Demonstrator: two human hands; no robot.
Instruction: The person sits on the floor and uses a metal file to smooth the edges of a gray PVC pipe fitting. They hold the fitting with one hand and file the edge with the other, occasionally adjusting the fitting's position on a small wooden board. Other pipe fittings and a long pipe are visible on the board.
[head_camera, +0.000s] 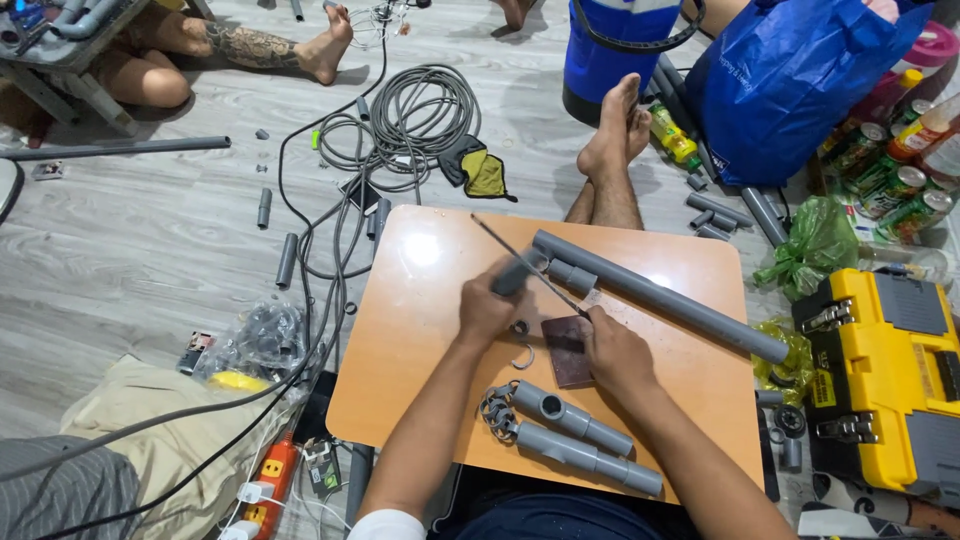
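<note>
Both hands' grips clench: left (487, 305) on a saw blade (525, 265) angled up-left, right (612, 345) on its lower end.

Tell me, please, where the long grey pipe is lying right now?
The long grey pipe lies slantwise on the far right part of the small wooden table, just beyond the right hand.

Pale grey wood-plank floor (150, 240) runs across the whole view, lit evenly from above (a soft glare sits on the tabletop). A low orange-brown table with rounded corners (700, 400) stands at centre. A yellow plastic toolbox with black latches (885, 370) sits at right.
</note>
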